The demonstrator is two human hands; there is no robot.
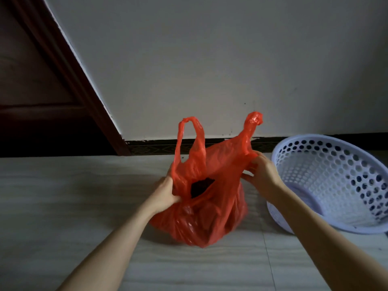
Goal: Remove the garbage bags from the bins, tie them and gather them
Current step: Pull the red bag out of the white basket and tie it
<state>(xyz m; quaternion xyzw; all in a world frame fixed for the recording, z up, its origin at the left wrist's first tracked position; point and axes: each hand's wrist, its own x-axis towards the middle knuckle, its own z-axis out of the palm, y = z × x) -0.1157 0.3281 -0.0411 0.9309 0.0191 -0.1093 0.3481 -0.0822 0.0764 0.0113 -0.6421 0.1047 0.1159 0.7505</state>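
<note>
A red plastic garbage bag stands on the pale floor in the middle of the view, bulging with dark contents that show through its open mouth. Its two handle loops stick up against the wall. My left hand grips the bag's left edge at the base of the left loop. My right hand pinches the right edge below the right loop. A white perforated bin lies tipped on its side just right of the bag, with nothing visible inside.
A grey wall with a dark skirting strip runs close behind the bag. A dark wooden door fills the upper left. Pale floor tiles stretch left and in front.
</note>
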